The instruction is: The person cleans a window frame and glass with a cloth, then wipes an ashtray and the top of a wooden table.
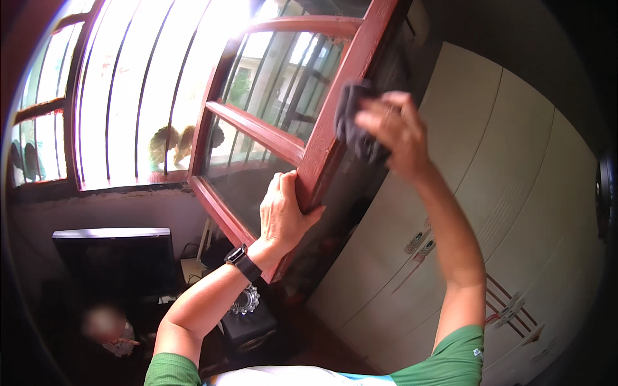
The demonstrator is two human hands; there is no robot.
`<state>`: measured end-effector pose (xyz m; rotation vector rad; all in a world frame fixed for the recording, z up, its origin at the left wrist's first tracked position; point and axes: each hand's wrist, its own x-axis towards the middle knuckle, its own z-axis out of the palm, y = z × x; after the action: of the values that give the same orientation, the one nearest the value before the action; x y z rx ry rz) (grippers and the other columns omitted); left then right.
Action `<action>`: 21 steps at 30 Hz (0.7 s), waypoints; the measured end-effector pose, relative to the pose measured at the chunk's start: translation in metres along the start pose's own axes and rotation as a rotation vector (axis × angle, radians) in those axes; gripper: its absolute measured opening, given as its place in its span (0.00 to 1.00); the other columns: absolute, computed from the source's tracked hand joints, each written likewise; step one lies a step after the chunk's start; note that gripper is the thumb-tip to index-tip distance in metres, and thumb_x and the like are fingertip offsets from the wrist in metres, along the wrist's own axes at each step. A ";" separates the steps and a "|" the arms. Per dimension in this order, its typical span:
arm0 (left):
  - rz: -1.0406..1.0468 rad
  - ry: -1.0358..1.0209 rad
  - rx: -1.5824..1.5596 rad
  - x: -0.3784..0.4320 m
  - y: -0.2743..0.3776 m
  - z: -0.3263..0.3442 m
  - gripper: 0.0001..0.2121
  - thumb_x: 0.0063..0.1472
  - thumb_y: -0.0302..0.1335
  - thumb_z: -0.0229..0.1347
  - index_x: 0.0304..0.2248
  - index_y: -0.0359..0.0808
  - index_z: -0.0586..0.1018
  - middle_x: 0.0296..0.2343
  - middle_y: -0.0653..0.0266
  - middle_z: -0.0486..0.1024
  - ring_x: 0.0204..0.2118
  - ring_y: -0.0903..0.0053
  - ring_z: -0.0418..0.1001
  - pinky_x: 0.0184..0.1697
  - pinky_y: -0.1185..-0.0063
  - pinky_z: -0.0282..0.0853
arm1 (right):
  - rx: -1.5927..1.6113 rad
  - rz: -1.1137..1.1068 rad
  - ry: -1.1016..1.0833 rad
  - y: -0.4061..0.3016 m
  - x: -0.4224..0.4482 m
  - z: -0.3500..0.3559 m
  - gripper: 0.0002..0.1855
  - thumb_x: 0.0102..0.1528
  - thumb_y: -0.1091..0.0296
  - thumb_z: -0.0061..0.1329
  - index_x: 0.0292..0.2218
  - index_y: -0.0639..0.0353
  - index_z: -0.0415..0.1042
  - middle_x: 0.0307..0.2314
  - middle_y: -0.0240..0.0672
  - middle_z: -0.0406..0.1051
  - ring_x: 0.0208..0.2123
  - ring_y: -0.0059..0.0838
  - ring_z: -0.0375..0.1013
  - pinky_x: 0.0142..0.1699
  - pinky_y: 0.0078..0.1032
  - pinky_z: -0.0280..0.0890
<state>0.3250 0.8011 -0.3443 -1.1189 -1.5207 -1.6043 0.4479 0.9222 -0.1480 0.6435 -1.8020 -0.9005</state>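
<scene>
An open casement window sash with a red-painted wooden frame [324, 130] and glass panes [280, 82] stands at an angle before me. My left hand [285, 210], with a black watch [244, 262] on its wrist, grips the sash's near stile low down, the thumb on the outer side. Higher up, my right hand [398, 130] holds a dark grey cloth [357, 120] against or close to the same stile's outer side; contact cannot be told. The hand and cloth are blurred. The pane's reflection shows bars.
A barred window opening [140, 91] lies at the left. Below it are a monitor [113, 263], a glass ashtray [246, 300] on a black box-like surface [248, 328], and a small figure [108, 328] with its head blurred. A pale wardrobe [463, 159] fills the right.
</scene>
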 end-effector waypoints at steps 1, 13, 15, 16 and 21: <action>-0.009 -0.011 0.011 0.001 0.002 -0.001 0.31 0.38 0.29 0.67 0.42 0.33 0.65 0.34 0.53 0.66 0.36 0.56 0.67 0.38 0.67 0.65 | -0.043 0.019 0.055 0.012 0.014 -0.004 0.24 0.36 0.77 0.53 0.38 0.47 0.74 0.39 0.29 0.73 0.42 0.37 0.66 0.45 0.31 0.66; -0.089 -0.125 -0.144 0.005 0.000 -0.017 0.27 0.52 0.41 0.60 0.46 0.33 0.65 0.28 0.55 0.70 0.30 0.63 0.71 0.38 0.71 0.66 | 0.092 0.218 0.333 -0.023 0.003 0.026 0.18 0.39 0.73 0.54 0.36 0.49 0.74 0.36 0.30 0.75 0.36 0.34 0.66 0.42 0.28 0.61; -0.112 -0.182 -0.429 0.006 -0.018 -0.020 0.23 0.61 0.45 0.48 0.44 0.33 0.67 0.27 0.55 0.72 0.29 0.65 0.71 0.37 0.74 0.65 | 0.176 0.323 0.274 -0.069 -0.023 0.036 0.16 0.39 0.71 0.54 0.35 0.50 0.74 0.37 0.31 0.75 0.36 0.35 0.66 0.42 0.28 0.61; -0.082 -0.156 -0.426 0.007 -0.020 -0.022 0.22 0.65 0.46 0.39 0.43 0.33 0.69 0.26 0.56 0.72 0.29 0.68 0.71 0.36 0.75 0.65 | 0.213 0.348 0.232 -0.094 -0.035 0.039 0.16 0.39 0.71 0.54 0.35 0.50 0.74 0.37 0.31 0.75 0.36 0.35 0.65 0.42 0.29 0.61; -0.184 -0.180 -0.562 0.012 -0.026 -0.011 0.20 0.64 0.45 0.42 0.41 0.34 0.70 0.24 0.60 0.73 0.28 0.74 0.70 0.34 0.77 0.65 | 0.458 0.428 0.081 -0.190 -0.112 0.056 0.17 0.37 0.70 0.56 0.33 0.52 0.76 0.39 0.31 0.75 0.39 0.37 0.67 0.44 0.30 0.64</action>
<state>0.2949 0.7946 -0.3449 -1.4867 -1.3445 -2.1925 0.4441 0.9125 -0.3752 0.5316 -1.9835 -0.1721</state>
